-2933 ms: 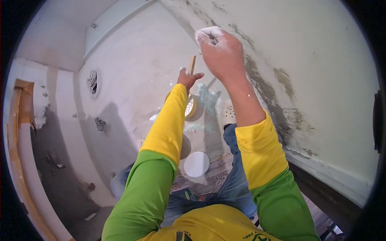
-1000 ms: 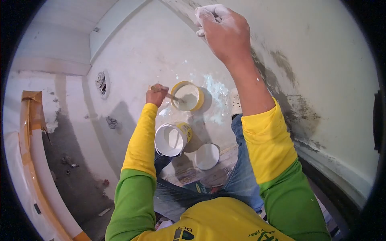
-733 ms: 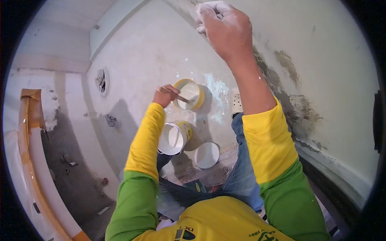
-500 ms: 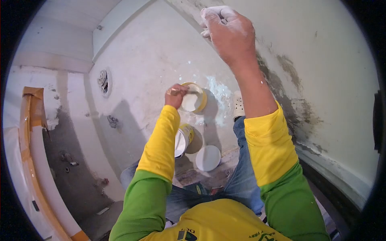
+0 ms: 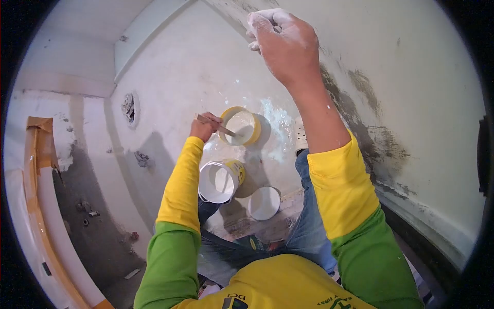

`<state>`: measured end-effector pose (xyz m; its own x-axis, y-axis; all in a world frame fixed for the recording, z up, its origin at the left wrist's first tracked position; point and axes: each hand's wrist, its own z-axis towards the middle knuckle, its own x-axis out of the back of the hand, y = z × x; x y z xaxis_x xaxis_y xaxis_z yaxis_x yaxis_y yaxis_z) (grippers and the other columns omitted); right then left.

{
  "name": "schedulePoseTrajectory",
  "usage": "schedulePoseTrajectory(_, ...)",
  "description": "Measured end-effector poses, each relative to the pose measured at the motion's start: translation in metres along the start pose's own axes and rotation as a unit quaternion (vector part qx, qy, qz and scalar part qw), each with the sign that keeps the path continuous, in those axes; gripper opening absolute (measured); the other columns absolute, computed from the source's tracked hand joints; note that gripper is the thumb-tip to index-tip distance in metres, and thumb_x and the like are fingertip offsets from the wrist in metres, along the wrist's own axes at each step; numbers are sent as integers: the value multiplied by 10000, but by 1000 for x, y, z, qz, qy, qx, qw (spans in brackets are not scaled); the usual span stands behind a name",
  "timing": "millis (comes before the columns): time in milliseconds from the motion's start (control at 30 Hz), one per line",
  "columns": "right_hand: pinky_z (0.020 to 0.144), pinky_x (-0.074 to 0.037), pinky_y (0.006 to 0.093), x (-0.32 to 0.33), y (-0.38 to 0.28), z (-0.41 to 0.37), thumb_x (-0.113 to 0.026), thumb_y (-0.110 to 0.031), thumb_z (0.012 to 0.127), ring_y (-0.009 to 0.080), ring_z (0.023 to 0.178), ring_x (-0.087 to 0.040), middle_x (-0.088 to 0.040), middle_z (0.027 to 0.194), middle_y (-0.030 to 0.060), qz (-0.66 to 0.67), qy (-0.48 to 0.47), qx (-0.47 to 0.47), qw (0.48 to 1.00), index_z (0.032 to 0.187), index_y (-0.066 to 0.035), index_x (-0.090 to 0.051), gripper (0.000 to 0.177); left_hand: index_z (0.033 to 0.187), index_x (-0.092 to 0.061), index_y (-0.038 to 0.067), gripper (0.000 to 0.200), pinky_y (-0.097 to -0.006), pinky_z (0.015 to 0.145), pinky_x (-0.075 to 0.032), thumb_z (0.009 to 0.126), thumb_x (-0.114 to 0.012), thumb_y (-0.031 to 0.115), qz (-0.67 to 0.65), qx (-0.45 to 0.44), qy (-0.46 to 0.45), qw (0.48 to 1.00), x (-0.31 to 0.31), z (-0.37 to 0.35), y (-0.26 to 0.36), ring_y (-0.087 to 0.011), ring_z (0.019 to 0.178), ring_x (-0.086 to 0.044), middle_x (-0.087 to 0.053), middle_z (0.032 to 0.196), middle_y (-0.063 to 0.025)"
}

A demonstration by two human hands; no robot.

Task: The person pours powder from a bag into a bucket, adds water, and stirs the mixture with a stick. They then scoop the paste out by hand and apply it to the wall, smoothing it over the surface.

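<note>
My left hand (image 5: 207, 126) is closed around a flat wooden stick (image 5: 226, 131). The stick's lower end dips into a whitish mix (image 5: 242, 123) inside a round yellow tub (image 5: 257, 131). Above and to the right, my right hand (image 5: 284, 38) is raised, coated with white powder, its fingers curled in; whether they hold anything is hidden. Below the tub, a white bucket (image 5: 208, 188) with a yellow label lies tilted, its mouth towards me and some white material inside. Beside it lies a round white lid (image 5: 264, 203).
White splashes (image 5: 278, 121) mark the floor near a perforated white shoe (image 5: 301, 136). A dark-stained wall (image 5: 368, 92) rises on the right. At left stands a panel edged with brown tape (image 5: 33, 190). A drain opening (image 5: 131, 109) lies further off.
My left hand has moved left, and the stick now slants visibly into the tub. More of the white bucket's mouth shows. My right hand stays raised, slightly further left in view.
</note>
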<state>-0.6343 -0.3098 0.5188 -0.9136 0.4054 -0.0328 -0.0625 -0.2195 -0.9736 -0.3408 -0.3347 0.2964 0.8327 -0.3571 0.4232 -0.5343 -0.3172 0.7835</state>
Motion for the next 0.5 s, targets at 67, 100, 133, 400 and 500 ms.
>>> schedulePoseTrajectory(67, 627, -502, 250, -2, -2, 1, -592, -232, 860, 119, 630, -633, -669, 760, 75, -29, -4, -20, 999, 923, 26, -653, 272, 794, -662, -11, 105, -265, 725, -535, 716, -601, -46, 15, -84, 46, 995, -2, 7, 3, -162, 784, -650, -690, 830, -99)
schedulePoseTrajectory(100, 627, -502, 250, -3, -3, 0, -592, -232, 860, 119, 630, -633, -669, 760, 75, -27, -5, -19, 999, 923, 26, -653, 272, 791, -662, -8, 109, -271, 742, -534, 723, -590, -53, -9, -125, 67, 990, -15, 7, 1, -168, 795, -650, -690, 834, -100)
schedulePoseTrajectory(133, 626, -502, 249, -3, -2, 0, -591, -231, 860, 119, 629, -633, -669, 758, 74, -27, -2, -11, 1000, 919, 25, -653, 270, 787, -662, -5, 115, -277, 759, -533, 730, -578, -60, -32, -167, 86, 982, -30, 4, -1, -173, 806, -649, -689, 838, -102)
schedulePoseTrajectory(400, 625, -499, 247, 1, 0, 1, -589, -244, 860, 123, 639, -642, -677, 762, 78, -44, -1, 10, 999, 911, 21, -656, 278, 760, -657, 12, 56, -274, 741, -526, 740, -619, -24, 72, 0, -8, 997, 5, 13, 6, -159, 803, -657, -703, 835, -100)
schedulePoseTrajectory(500, 625, -498, 247, -1, -4, 2, -589, -251, 862, 123, 641, -644, -677, 763, 77, -32, 6, -25, 999, 916, 19, -659, 284, 766, -664, 24, 88, -271, 746, -523, 753, -605, -39, 3, -224, 56, 973, -33, 8, -9, -158, 825, -653, -698, 859, -92)
